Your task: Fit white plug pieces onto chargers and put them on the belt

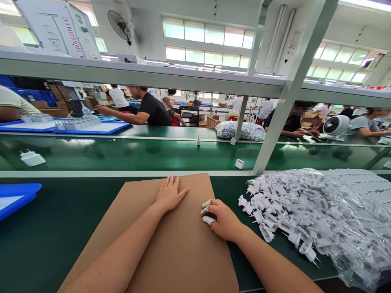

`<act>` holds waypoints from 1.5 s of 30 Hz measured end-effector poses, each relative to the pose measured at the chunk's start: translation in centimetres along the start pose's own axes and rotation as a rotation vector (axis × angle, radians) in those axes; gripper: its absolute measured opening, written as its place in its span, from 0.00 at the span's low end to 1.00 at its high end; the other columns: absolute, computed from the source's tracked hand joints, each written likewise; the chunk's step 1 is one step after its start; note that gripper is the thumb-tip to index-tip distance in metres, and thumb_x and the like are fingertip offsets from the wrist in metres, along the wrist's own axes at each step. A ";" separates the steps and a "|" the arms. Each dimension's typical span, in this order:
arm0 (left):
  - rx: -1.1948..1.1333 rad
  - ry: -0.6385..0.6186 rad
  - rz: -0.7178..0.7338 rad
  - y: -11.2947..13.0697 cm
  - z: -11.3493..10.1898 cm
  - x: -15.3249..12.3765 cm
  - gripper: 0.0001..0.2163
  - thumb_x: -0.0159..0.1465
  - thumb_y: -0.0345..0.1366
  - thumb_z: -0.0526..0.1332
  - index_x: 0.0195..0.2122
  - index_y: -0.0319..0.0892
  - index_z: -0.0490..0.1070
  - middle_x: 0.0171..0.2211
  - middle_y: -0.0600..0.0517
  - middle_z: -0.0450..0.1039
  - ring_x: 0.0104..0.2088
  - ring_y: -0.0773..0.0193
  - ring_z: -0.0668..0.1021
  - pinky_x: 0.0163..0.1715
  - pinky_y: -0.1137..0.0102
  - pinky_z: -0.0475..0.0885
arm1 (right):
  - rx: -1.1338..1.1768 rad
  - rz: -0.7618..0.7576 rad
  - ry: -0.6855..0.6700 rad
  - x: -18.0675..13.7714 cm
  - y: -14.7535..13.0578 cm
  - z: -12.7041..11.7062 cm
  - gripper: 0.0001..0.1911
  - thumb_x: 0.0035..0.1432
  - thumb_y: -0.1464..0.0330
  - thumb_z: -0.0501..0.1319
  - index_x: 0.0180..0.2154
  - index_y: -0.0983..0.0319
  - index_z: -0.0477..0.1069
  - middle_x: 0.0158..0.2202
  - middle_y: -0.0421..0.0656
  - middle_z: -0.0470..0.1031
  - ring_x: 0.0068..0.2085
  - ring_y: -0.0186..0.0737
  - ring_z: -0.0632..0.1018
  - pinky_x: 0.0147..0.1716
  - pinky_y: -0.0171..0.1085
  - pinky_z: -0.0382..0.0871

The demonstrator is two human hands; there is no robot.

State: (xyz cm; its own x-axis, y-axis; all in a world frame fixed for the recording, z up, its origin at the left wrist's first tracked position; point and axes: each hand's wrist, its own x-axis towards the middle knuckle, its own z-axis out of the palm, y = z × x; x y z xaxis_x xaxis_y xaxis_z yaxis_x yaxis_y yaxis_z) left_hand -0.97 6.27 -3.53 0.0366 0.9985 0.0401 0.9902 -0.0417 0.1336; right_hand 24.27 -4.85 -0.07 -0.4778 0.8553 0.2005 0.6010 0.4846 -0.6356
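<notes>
A flat brown cardboard sheet [183, 252] lies on the green workbench in front of me. My left hand [169, 195] is pressed flat on its upper part, fingers stretched out and thumb spread. At the sheet's right edge rests my right hand [221, 217], its fingers bent and a little apart, with white covers on several fingertips. Nothing shows between those fingers. To the right of it a large heap of white plug housings [281, 211] is spread out, partly under clear plastic bags [345, 228].
A blue tray [20, 195] sits at the left edge. Beyond the bench runs a green conveyor belt [152, 154] carrying a white plug [32, 158] and a small white housing [240, 163]. A slanted metal post [284, 110] rises at right. Several people work further back.
</notes>
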 end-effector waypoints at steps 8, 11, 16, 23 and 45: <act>0.008 -0.011 -0.004 0.0 -0.2 -0.1 0.43 0.71 0.62 0.44 0.75 0.32 0.51 0.76 0.37 0.44 0.77 0.48 0.49 0.75 0.55 0.46 | -0.170 -0.027 -0.030 -0.5 -1.1 -1.5 0.09 0.62 0.75 0.64 0.42 0.57 0.79 0.46 0.45 0.79 0.49 0.46 0.78 0.48 0.42 0.73; 0.002 -0.020 0.002 -0.1 -0.1 -0.1 0.43 0.71 0.62 0.44 0.75 0.31 0.50 0.76 0.37 0.43 0.77 0.47 0.48 0.75 0.54 0.45 | -0.353 0.073 -0.055 -1.5 -2.0 -3.7 0.11 0.63 0.72 0.65 0.47 0.59 0.78 0.47 0.47 0.79 0.48 0.50 0.76 0.45 0.45 0.72; -0.001 -0.003 0.001 -0.5 0.5 0.1 0.44 0.69 0.63 0.43 0.75 0.31 0.51 0.76 0.37 0.44 0.76 0.47 0.49 0.75 0.54 0.45 | -0.579 0.262 0.128 -3.4 -1.2 -6.7 0.25 0.56 0.75 0.69 0.56 0.58 0.73 0.50 0.51 0.76 0.51 0.57 0.72 0.46 0.49 0.70; 0.019 0.028 0.026 -1.2 0.9 0.5 0.46 0.68 0.64 0.42 0.74 0.30 0.53 0.75 0.35 0.48 0.76 0.45 0.52 0.74 0.53 0.49 | -0.656 0.389 0.116 -3.3 1.9 -6.3 0.20 0.51 0.82 0.64 0.44 0.59 0.74 0.49 0.54 0.72 0.48 0.54 0.71 0.39 0.44 0.71; -0.016 -0.004 0.001 -0.7 0.0 0.0 0.44 0.70 0.64 0.44 0.76 0.33 0.51 0.77 0.38 0.45 0.76 0.46 0.49 0.74 0.54 0.47 | 0.674 0.287 0.428 1.2 1.3 -3.0 0.20 0.48 0.71 0.68 0.46 0.57 0.73 0.48 0.43 0.80 0.49 0.43 0.81 0.46 0.41 0.78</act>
State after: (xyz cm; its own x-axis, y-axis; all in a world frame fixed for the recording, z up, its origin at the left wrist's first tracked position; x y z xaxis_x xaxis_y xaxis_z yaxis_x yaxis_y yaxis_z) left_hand -1.66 6.32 -3.58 0.0378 0.9986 0.0365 0.9878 -0.0428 0.1499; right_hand 26.42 -2.65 1.54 0.0005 0.9898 0.1422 0.0863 0.1416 -0.9862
